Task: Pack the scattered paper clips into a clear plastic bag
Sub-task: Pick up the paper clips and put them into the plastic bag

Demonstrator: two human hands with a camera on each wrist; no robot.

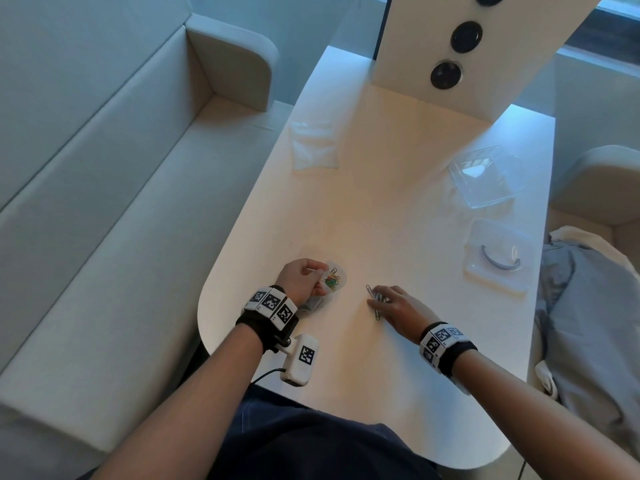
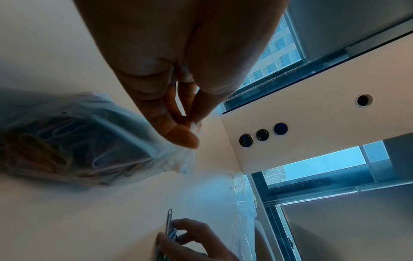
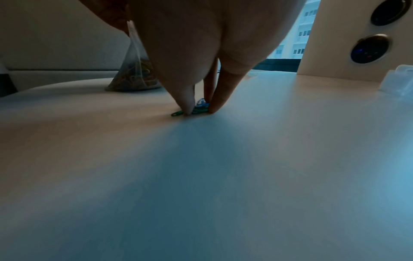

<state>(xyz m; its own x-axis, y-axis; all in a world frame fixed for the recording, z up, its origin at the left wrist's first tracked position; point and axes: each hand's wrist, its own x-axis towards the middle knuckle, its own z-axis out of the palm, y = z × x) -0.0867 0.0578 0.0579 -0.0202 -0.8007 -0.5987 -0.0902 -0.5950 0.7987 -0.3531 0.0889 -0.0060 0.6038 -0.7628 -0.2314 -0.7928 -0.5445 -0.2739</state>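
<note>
My left hand pinches the top of a small clear plastic bag that holds several coloured paper clips and rests on the white table. In the left wrist view the bag hangs from my fingertips. To its right, my right hand pinches a small bunch of blue and green paper clips against the tabletop. The right wrist view shows thumb and fingers closing on those clips, with the bag standing behind.
An empty clear bag lies at the far left of the table. A clear plastic box and a clear lid or case sit at the right. An upright white panel with round sockets stands at the back. Sofas flank the table.
</note>
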